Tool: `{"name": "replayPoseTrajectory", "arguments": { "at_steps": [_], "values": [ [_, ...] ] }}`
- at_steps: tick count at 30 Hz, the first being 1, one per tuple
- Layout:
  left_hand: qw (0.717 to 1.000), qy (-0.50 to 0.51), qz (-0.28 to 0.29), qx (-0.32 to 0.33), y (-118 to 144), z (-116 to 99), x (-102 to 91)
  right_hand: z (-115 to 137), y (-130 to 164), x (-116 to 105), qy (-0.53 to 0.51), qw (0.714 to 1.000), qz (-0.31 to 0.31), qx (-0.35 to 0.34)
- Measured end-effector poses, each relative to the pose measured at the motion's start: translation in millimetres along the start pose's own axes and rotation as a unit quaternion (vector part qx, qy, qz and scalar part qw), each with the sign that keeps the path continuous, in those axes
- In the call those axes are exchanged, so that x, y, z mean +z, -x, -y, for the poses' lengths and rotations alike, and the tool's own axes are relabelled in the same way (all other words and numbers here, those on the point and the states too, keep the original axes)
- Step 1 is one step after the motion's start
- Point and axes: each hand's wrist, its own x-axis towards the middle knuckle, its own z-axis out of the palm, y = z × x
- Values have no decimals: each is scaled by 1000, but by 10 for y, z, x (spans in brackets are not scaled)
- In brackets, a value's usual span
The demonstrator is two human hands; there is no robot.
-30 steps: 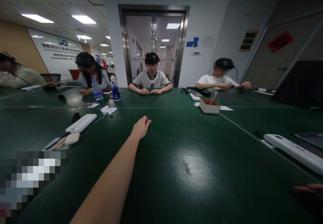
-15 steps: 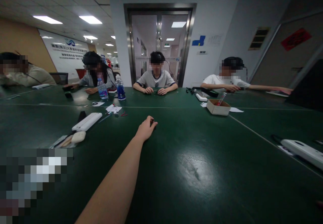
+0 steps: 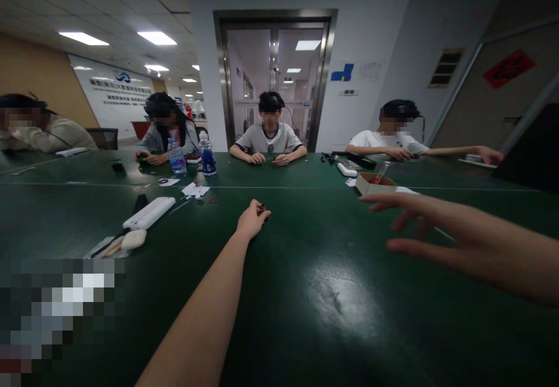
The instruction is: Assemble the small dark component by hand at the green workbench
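My left hand [image 3: 251, 220] rests on the dark green table [image 3: 297, 294] with its fingers curled round a small dark object [image 3: 263, 206]. Only a bit of that object shows between thumb and fingers, so its kind is unclear. Over the right side of the table reaches my right hand [image 3: 441, 227], slightly blurred, fingers spread and holding nothing. Just beyond its fingertips is a small open box [image 3: 369, 185] with a clear, red-tinged item [image 3: 382, 171] standing in it.
On the left lie a white power bank-like block [image 3: 149, 213], a cream rounded item [image 3: 133, 239] and a blue pen-like stick [image 3: 180, 206]. Two bottles [image 3: 177, 157] stand farther back near paper scraps [image 3: 195, 190]. Several people with head gear sit along the far side.
My right hand has come into view from the right, reaching toward the box. My left hand stays in nearly the same place, still closed on the small dark object.
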Motion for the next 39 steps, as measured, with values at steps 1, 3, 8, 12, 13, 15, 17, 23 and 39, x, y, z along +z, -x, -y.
{"name": "replayPoseTrajectory", "arguments": {
  "at_steps": [1,3,8,12,13,15,17,23,39],
  "values": [
    [1000,7,2,5,0,24,9,112,-258,113,-44,995,84,-6],
    [999,36,12,14,-14,75,37,234,-760,419,-116,972,203,5],
    [981,192,17,18,-97,102,103,54,-1590,1394,-314,915,217,131],
    [955,291,-6,52,-127,58,74,-9,-1809,1987,-539,792,218,186],
    [951,303,-7,56,-127,51,60,2,-1832,2085,-585,765,209,172],
    [947,317,5,54,-120,45,34,20,-1858,2224,-643,730,179,148],
    [945,323,25,50,-109,40,14,5,-1864,2302,-670,713,153,139],
    [961,266,52,51,-73,31,-20,-111,-1816,2359,-696,701,69,141],
    [974,228,6,11,-47,-17,9,-132,-1765,2337,-724,676,16,140]
  ]
}}
